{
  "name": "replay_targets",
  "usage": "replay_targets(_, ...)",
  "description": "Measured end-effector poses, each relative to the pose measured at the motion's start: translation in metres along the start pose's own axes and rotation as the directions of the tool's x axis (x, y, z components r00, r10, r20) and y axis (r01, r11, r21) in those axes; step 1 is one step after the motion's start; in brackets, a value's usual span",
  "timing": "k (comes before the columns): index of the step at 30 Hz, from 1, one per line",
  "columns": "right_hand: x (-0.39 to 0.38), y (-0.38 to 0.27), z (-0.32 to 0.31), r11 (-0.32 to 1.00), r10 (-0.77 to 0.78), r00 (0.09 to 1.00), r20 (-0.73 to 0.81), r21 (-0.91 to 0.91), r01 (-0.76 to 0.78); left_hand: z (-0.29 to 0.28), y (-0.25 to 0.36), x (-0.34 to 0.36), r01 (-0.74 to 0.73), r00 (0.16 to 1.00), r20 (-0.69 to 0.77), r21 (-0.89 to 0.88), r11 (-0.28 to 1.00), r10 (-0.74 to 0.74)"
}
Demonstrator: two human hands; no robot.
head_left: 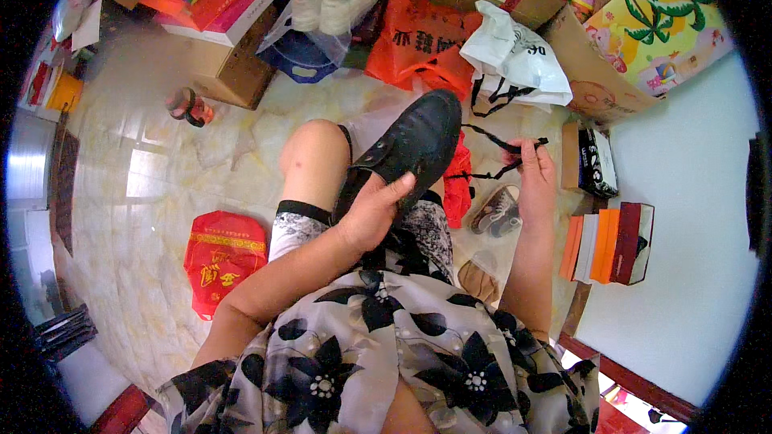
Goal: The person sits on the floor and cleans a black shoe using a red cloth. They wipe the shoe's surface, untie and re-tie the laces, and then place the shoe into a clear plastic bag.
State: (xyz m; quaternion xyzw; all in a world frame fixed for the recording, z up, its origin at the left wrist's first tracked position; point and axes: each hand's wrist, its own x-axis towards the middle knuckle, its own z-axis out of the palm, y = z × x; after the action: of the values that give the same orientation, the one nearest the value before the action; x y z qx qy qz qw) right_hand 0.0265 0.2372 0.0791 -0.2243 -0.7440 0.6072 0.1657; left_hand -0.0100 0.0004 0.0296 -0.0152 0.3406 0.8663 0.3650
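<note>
A black shoe [420, 135] rests tilted across my lap, its toe pointing up and to the right. My left hand [371, 213] is closed around its heel end, the thumb lying along the side. To the right of the shoe, my right hand [535, 177] pinches a black shoelace [482, 133] between thumb and fingers. Two strands of the lace stretch from beside the shoe to that hand. Whether they are threaded through the shoe, I cannot tell. Below the lace, a dark sneaker [496, 210] lies on the floor beside a red bag [457, 185].
A red bag [227, 253] lies on the floor at left. Along the far side are a cardboard box [211, 72], a clear bag with white shoes [330, 12], an orange-red plastic bag [418, 36] and a white bag [511, 52]. Upright boxes [611, 243] stand by the right wall.
</note>
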Motion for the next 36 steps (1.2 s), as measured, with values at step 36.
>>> replay_targets(36,-0.019,0.056,0.109,0.918,-0.123,0.798,0.590,-0.239,0.318,0.019,0.111,-0.070,0.355,0.908,0.015,0.503,0.788,-0.419)
